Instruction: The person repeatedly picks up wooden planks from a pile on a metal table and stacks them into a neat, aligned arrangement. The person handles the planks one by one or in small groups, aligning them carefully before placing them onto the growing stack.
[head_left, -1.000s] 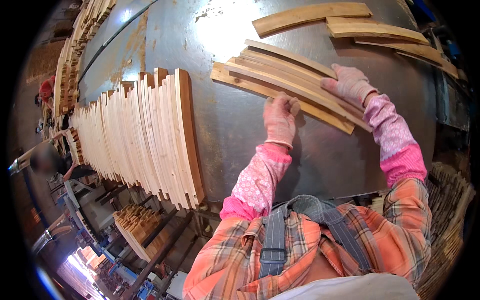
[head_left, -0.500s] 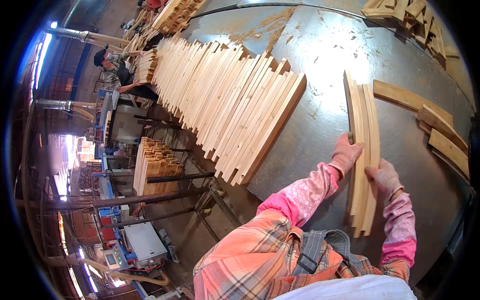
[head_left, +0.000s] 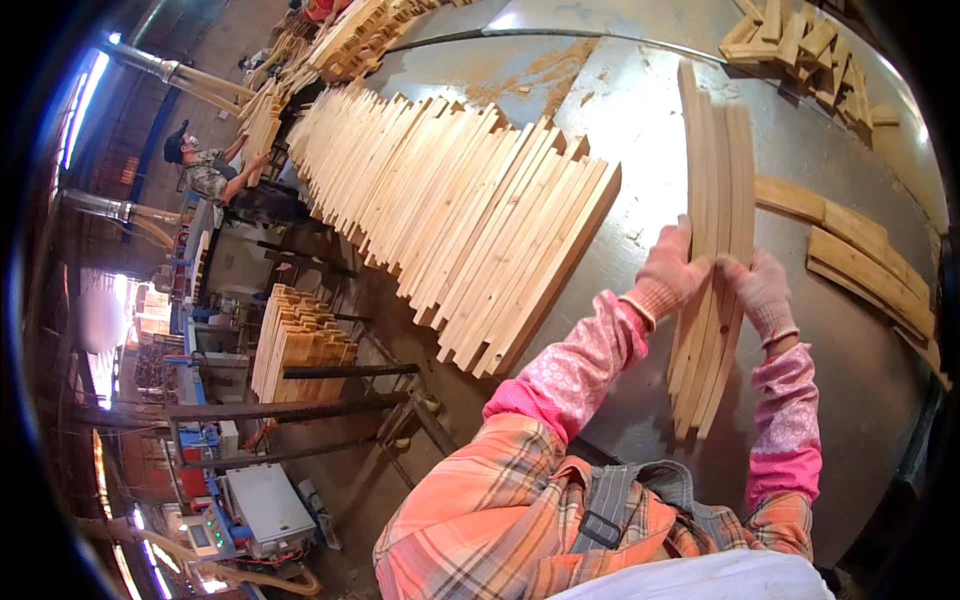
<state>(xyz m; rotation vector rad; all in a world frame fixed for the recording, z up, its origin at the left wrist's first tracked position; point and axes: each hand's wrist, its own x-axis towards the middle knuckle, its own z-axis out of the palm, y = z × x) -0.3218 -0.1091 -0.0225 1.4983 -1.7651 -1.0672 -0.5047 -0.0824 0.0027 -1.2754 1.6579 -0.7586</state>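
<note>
Both of my hands, in pinkish knit gloves, are closed around a bundle of several pale wooden strips (head_left: pixel 718 180). My left hand (head_left: pixel 670 268) grips the bundle's left side, and my right hand (head_left: pixel 762 290) holds its right side at about the same height. Lengthwise, the strips point away from me, side by side, with uneven near ends. They look slightly blurred by motion. Left of them, a long row of similar wooden strips (head_left: pixel 480 220) lies packed on the metal table (head_left: pixel 630 115).
Loose boards (head_left: pixel 865 262) lie to the right of my hands. A heap of short wood pieces (head_left: pixel 800 50) is at the far right, and sawdust (head_left: pixel 535 72) marks the table. Beyond its left edge are another wood stack (head_left: pixel 300 345), a control box (head_left: pixel 268 505) and a co-worker (head_left: pixel 225 170) holding strips.
The held bundle has moved farther from me, and its strips are spread more side by side. My right hand has moved up, level with the left. The co-worker has shifted with their strips.
</note>
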